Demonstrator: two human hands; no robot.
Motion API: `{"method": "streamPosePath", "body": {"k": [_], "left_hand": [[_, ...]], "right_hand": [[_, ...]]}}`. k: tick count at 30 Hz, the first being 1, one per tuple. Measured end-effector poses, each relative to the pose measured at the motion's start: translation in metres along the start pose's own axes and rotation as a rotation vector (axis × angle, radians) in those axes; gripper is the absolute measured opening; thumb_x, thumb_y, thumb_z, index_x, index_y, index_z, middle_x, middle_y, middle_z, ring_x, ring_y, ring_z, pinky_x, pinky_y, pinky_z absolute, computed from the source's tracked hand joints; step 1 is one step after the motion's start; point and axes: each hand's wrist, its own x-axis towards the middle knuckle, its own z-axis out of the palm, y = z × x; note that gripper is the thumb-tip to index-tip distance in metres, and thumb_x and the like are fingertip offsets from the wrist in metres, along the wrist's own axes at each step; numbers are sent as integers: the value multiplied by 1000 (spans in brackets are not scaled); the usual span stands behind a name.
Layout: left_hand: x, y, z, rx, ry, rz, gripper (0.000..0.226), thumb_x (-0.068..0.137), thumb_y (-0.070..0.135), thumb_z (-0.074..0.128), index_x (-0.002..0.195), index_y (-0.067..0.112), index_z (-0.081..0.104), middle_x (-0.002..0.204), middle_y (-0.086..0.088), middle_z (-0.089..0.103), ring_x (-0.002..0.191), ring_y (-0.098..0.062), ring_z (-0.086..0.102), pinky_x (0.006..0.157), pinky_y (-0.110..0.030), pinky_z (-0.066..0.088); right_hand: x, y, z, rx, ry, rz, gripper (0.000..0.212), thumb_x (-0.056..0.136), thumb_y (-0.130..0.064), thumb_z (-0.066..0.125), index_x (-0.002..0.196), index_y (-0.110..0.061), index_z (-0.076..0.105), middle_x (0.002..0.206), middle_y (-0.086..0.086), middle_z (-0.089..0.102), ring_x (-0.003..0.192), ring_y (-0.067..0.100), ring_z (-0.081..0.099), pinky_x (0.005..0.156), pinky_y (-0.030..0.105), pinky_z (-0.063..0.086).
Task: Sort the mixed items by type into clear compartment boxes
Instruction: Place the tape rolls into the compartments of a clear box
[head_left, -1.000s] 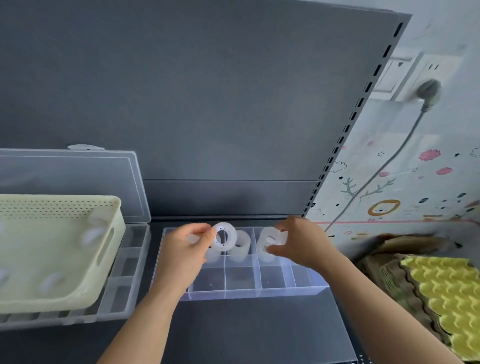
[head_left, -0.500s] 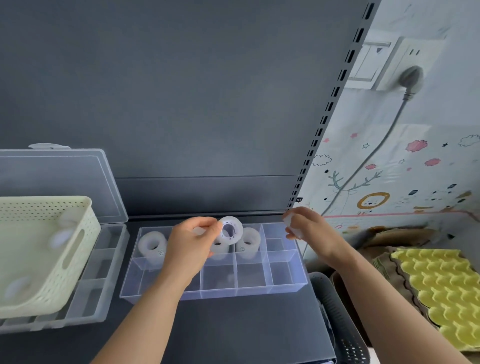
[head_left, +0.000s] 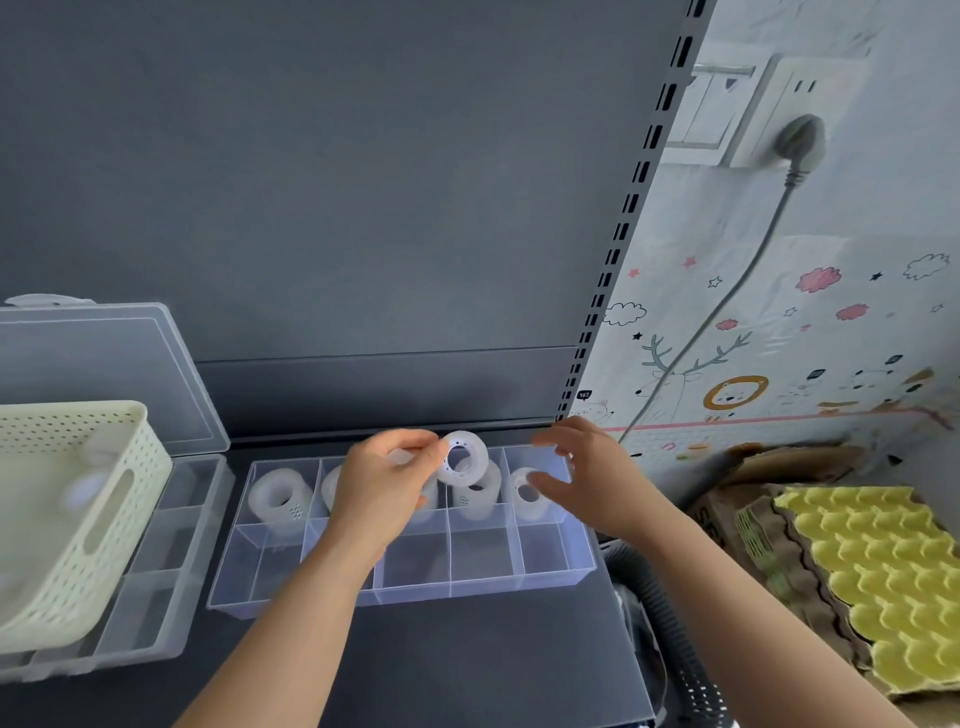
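A clear compartment box (head_left: 550, 577) lies on the dark shelf in front of me. Its back row holds several white tape rolls, one at the far left (head_left: 279, 500) and one at the far right (head_left: 530, 500). My left hand (head_left: 382, 488) pinches another white tape roll (head_left: 464, 458) by its rim and holds it above the back row, over a roll lying in its cell (head_left: 475, 493). My right hand (head_left: 592, 475) hovers with spread fingers over the right end of the box and holds nothing. The front row of cells looks bare.
A pale yellow perforated basket (head_left: 78, 519) with blurred white items sits on a second clear box (head_left: 150, 613) at the left, its lid (head_left: 104, 374) raised. Yellow egg trays (head_left: 872, 582) lie right. A slotted shelf upright (head_left: 618, 244) and a plugged-in cable (head_left: 727, 301) stand behind.
My right hand let go of its tape roll, which now lies in the far-right back cell, and its fingers have spread. My left hand still holds its roll. The view shifted right.
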Motion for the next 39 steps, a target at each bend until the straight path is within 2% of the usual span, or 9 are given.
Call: {"method": "streamPosePath", "body": {"k": [6, 10, 17, 21, 24, 27, 31, 36, 39], "left_hand": [[0, 11, 23, -35, -143, 0, 5, 81, 27, 75, 85, 25, 75, 89, 1, 72, 85, -18, 68, 64, -30, 60], [0, 18, 33, -51, -165, -19, 14, 84, 32, 71, 87, 19, 72, 90, -1, 71, 80, -16, 65, 66, -34, 60], [7, 14, 20, -496, -230, -259, 27, 96, 9, 39, 105, 2, 63, 109, -16, 52, 97, -26, 55, 81, -39, 54], [4, 2, 16, -337, -254, -151, 33, 84, 12, 68, 116, 17, 61, 121, -9, 60, 106, -22, 62, 97, -40, 50], [-3, -2, 11, -134, -196, -20, 60, 67, 13, 86, 118, 25, 58, 114, 5, 66, 104, -10, 64, 82, -22, 51], [-13, -3, 4, 46, -107, 136, 58, 60, 12, 90, 108, 27, 60, 104, 11, 68, 95, -5, 66, 74, -18, 52], [-27, -1, -13, 252, -66, 361, 57, 56, 21, 92, 103, 31, 61, 100, 15, 66, 93, -4, 63, 74, -16, 51], [-44, -11, -55, 441, -10, 489, 54, 59, 32, 89, 105, 34, 61, 103, 26, 60, 99, 2, 54, 77, -5, 40], [-52, -32, -95, 573, 177, 503, 40, 74, 31, 80, 110, 24, 65, 109, 21, 59, 100, -2, 54, 85, -14, 39]], "right_hand": [[-6, -23, -11, 473, -7, 100, 18, 85, -31, 70, 98, -20, 68, 81, -6, 69, 60, 3, 62, 62, 21, 48], [-1, -12, -11, 357, 101, 182, 8, 85, -12, 62, 82, -14, 69, 66, 5, 68, 55, 15, 59, 60, 38, 53], [3, 4, -6, 46, 47, 176, 14, 83, -7, 56, 79, 3, 66, 71, 21, 63, 55, 31, 51, 52, 34, 43], [11, -1, 2, -73, -9, 122, 14, 85, -9, 57, 89, -8, 70, 84, 9, 66, 74, 27, 58, 66, 30, 46], [11, -3, 2, -105, 18, 97, 18, 89, -16, 59, 98, -4, 70, 98, 8, 66, 83, 23, 62, 73, 30, 49], [3, -21, -2, 85, 64, 43, 26, 91, -21, 56, 79, 0, 65, 76, 14, 65, 57, 14, 57, 56, 25, 43], [-5, -64, 2, 577, -139, 53, 16, 91, -25, 63, 84, -12, 70, 70, 3, 68, 59, 12, 63, 55, 25, 50], [3, -94, 33, 648, -223, 55, 13, 88, -14, 65, 97, -7, 71, 72, 10, 70, 55, 12, 59, 56, 26, 52], [6, -110, 49, 583, -238, 33, 15, 88, -12, 61, 97, -11, 73, 73, 7, 70, 54, 11, 58, 59, 29, 54]]}}
